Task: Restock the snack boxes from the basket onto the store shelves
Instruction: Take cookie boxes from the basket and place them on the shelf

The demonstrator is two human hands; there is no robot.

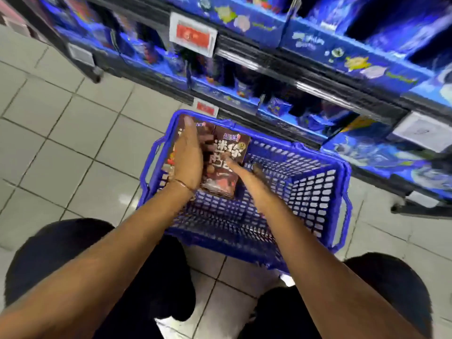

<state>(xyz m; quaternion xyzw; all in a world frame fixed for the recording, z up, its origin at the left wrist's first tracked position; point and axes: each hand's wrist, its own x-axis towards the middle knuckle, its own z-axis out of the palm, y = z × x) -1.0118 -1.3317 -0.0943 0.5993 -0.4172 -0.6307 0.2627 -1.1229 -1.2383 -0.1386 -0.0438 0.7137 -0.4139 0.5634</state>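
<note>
Head view, lower frame: two knees in black trousers [102, 277] sit at the bottom edge, with pale square floor tiles [61, 133] between and around them. Both bare forearms reach upward from the lower corners into a blue perforated plastic shopping basket [315, 199] standing on the floor at centre frame.

Left hand [187, 157], a thin band at its wrist, lies flat and extended against the left side of a brown snack box with white lettering [226, 165], fingers stretched toward the basket's far rim; it presses rather than closes round the box. Right hand [231, 162] meets the box face from the right; its fingers are blurred, so whether they are closed on the box cannot be told.

More brown boxes [204, 128] stand in the far left corner of the basket, against the held one. Remaining basket floor at right is bare mesh.

Upper frame: black store shelves [281, 62] run diagonally, stocked with blue cartons [367, 64], blurred. White and red price tags [193, 34] hang on the shelf edges.
</note>
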